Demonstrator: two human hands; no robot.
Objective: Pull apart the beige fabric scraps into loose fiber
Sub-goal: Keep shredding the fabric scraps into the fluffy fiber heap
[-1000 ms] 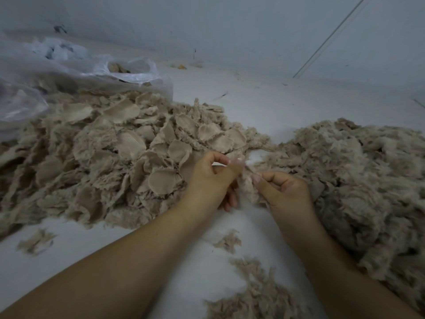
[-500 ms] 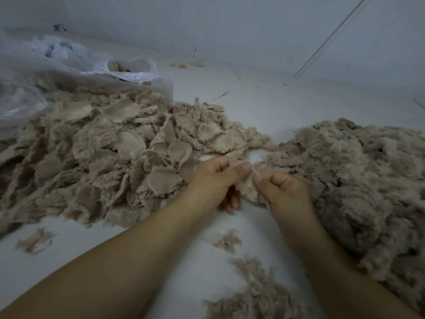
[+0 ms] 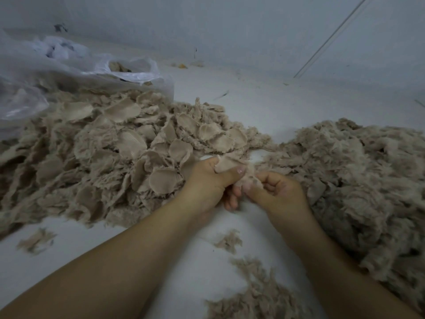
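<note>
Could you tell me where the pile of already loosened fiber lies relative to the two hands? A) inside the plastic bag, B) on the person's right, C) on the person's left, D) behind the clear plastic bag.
B: the fluffy loose fiber pile lies on the right of the hands, while the flat beige fabric scraps are heaped on the left, in front of the plastic bag.

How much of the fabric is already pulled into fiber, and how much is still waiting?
Done: a big mound of loose fiber lies on the right. In hand: the left hand and right hand both pinch one beige scrap between them. Left: a large pile of whole scraps on the left, spilling from a plastic bag. Roughly half seems to remain.
</note>
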